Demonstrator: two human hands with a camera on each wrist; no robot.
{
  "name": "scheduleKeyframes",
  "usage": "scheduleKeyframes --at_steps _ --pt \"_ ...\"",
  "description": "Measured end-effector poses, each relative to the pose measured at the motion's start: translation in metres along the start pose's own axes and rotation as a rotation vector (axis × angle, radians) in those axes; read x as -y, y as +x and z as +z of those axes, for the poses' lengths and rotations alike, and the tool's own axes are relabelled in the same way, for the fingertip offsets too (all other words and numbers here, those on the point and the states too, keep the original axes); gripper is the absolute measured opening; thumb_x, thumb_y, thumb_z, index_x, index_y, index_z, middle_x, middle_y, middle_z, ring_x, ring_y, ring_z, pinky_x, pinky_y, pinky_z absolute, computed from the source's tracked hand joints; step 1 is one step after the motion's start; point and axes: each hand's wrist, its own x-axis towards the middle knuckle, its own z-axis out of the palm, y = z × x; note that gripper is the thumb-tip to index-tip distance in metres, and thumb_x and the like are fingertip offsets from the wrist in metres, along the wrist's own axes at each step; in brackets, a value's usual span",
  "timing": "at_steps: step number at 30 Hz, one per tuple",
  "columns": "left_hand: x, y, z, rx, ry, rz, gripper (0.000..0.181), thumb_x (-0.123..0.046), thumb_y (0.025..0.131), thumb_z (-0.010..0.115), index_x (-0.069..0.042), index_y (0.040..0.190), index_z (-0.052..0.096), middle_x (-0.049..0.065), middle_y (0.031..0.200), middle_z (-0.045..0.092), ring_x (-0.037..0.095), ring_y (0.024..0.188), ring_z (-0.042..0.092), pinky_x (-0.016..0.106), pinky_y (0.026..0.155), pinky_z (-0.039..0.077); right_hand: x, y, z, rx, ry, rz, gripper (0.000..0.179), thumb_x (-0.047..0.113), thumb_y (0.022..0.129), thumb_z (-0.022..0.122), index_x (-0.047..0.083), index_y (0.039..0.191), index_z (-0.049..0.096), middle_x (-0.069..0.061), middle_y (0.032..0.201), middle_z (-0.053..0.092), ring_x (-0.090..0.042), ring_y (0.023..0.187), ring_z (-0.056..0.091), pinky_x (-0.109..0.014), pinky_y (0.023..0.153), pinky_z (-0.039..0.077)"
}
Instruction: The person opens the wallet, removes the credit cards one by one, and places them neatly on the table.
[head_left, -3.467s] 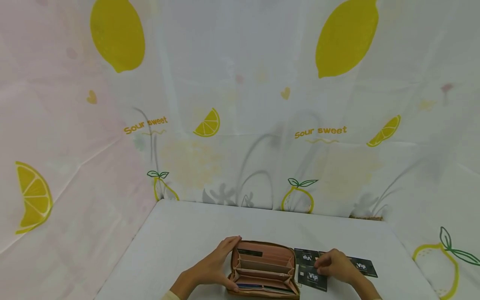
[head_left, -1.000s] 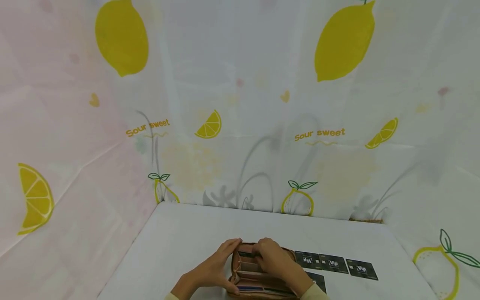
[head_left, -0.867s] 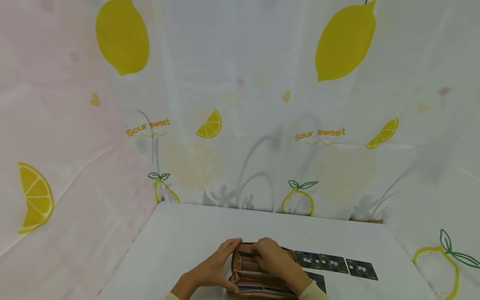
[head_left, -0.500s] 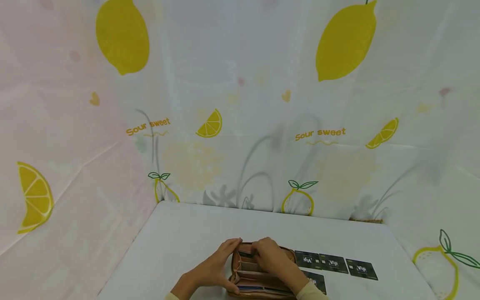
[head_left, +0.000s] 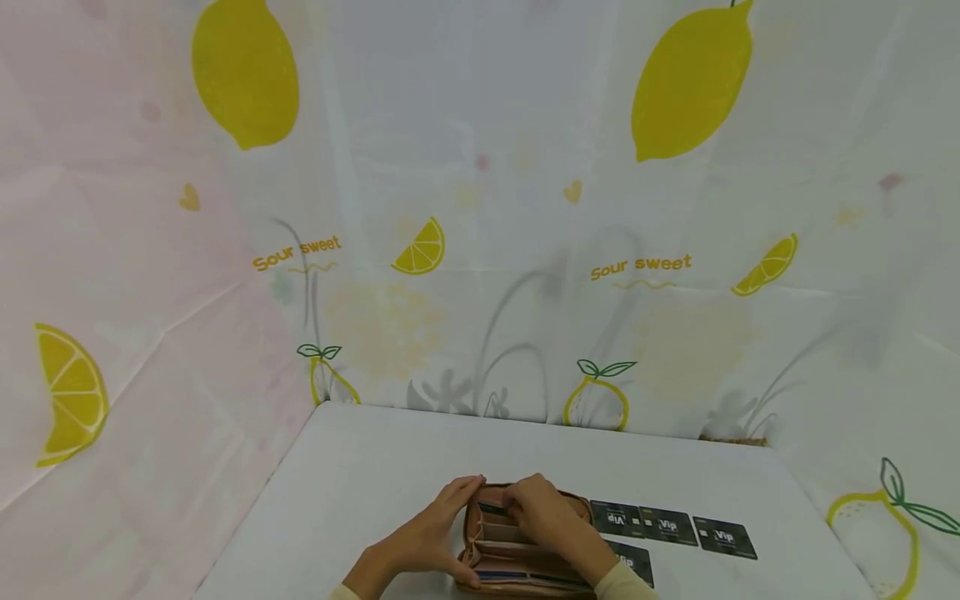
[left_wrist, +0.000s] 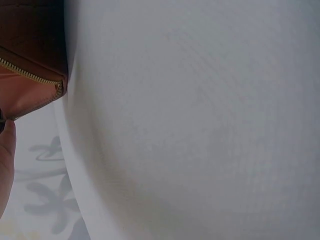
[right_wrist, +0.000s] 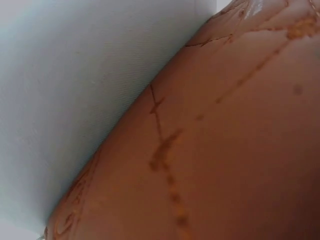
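An open zip-around wallet (head_left: 498, 550), brown with pinkish inner pockets, lies on the white table in the head view. My left hand (head_left: 420, 537) grips its left side, thumb at the front edge and fingers at the back corner. The fingers of my right hand (head_left: 547, 517) are curled at the back pocket, pinching the black card (head_left: 491, 508) in its slot; the fingertips are hidden. In the left wrist view the wallet's gold zip (left_wrist: 30, 74) shows beside a finger (left_wrist: 6, 160). Stitched brown leather (right_wrist: 225, 150) fills much of the right wrist view.
Right of the wallet, three black Vip cards lie in a row: one upside down (head_left: 617, 518), one in the middle (head_left: 669, 527) and one at the right (head_left: 724, 537). Another Vip card (head_left: 637, 567) is partly behind my right forearm. A lemon-print cloth (head_left: 480, 208) hangs behind the table.
My right hand has moved left from the cards on the table into the wallet's back pocket. During the last second it has barely shifted. My left hand has kept its grip on the wallet.
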Motion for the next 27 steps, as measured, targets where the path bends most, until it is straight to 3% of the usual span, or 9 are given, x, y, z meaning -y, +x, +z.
scheduleKeyframes --at_steps 6,27 --pt "-0.002 0.001 0.0 0.002 -0.002 -0.004 0.123 -0.057 0.066 0.083 -0.019 0.158 0.01 0.005 0.155 0.021 0.026 0.139 0.029 0.044 0.107 0.039 -0.005 0.001 -0.002 0.006 0.076 -0.011 0.018 -0.007 0.087 0.064 0.006 0.089 0.076 0.002 0.075 0.069 0.001 0.061 0.056 -0.015 0.056 0.048" --pt "-0.004 -0.001 -0.001 0.01 -0.021 -0.036 0.122 -0.053 0.067 0.085 -0.021 0.158 0.01 0.003 0.155 0.022 0.028 0.139 0.029 0.048 0.106 0.039 -0.003 -0.002 -0.02 -0.059 0.03 0.014 0.008 -0.001 0.086 0.071 0.006 0.088 0.074 -0.001 0.081 0.07 -0.003 0.067 0.059 -0.022 0.06 0.051"
